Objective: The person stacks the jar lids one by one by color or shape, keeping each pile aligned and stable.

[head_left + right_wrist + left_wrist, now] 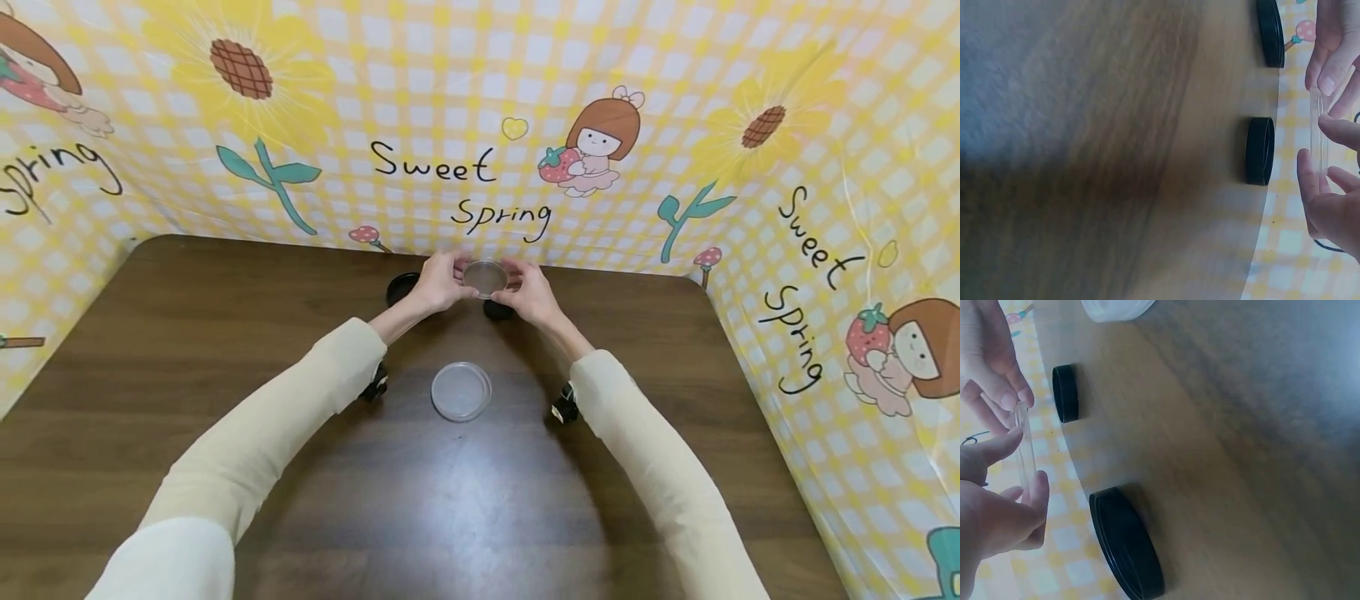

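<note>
Both hands hold a clear round shallow dish, like a petri dish (pixel 486 278), up near the far edge of the table. My left hand (pixel 441 282) grips its left rim between thumb and fingers. On the opposite rim, the right hand (pixel 531 293) pinches it the same way. Seen edge-on in the left wrist view, the petri dish (pixel 1026 450) looks thin, with the right hand (pixel 988 362) above and the left hand (pixel 1007 515) below. A second clear, whitish round dish (pixel 461 392) lies on the table between the forearms.
Behind the left hand, a larger black round lid-like ring (pixel 401 287) rests on the brown wooden table (pixel 300 500). A smaller black one (pixel 498 311) sits below the held dish. Yellow checked cloth (pixel 420 108) with printed flowers stands along the table's back and sides.
</note>
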A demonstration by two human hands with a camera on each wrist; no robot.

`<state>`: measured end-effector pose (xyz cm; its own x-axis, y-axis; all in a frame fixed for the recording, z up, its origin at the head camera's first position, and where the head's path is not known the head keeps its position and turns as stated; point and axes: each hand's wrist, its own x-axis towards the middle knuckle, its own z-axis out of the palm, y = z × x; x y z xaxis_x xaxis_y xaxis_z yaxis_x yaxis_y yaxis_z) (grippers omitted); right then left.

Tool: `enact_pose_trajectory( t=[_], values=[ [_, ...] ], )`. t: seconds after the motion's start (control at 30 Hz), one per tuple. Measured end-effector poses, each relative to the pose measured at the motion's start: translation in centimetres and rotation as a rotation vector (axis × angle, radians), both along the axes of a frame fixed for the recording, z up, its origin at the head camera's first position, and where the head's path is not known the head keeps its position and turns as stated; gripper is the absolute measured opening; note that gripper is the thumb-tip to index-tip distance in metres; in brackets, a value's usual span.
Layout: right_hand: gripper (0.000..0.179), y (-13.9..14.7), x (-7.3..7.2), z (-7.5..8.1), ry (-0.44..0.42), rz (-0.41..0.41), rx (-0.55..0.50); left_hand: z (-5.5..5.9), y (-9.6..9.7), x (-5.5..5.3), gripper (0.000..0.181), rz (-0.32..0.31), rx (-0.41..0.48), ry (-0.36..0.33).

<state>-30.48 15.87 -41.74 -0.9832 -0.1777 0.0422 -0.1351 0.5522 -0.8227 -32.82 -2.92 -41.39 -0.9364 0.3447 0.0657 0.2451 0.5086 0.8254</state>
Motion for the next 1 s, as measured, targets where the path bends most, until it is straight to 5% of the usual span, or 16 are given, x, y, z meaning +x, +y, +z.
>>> enact_pose_trajectory(
  t=[0.47,1.0],
  values=[
    [0.065,-0.6,3.7,1.1,-0.008,0.065,-0.028,0.6,-1.5,4.1,0.062,0.012,-0.004,0.008],
    [0.066,-1.7,5.3,0.6,-0.047,0.090,-0.080,0.5,-2.8,6.2,0.059,0.012,-0.014,-0.010]
  ],
)
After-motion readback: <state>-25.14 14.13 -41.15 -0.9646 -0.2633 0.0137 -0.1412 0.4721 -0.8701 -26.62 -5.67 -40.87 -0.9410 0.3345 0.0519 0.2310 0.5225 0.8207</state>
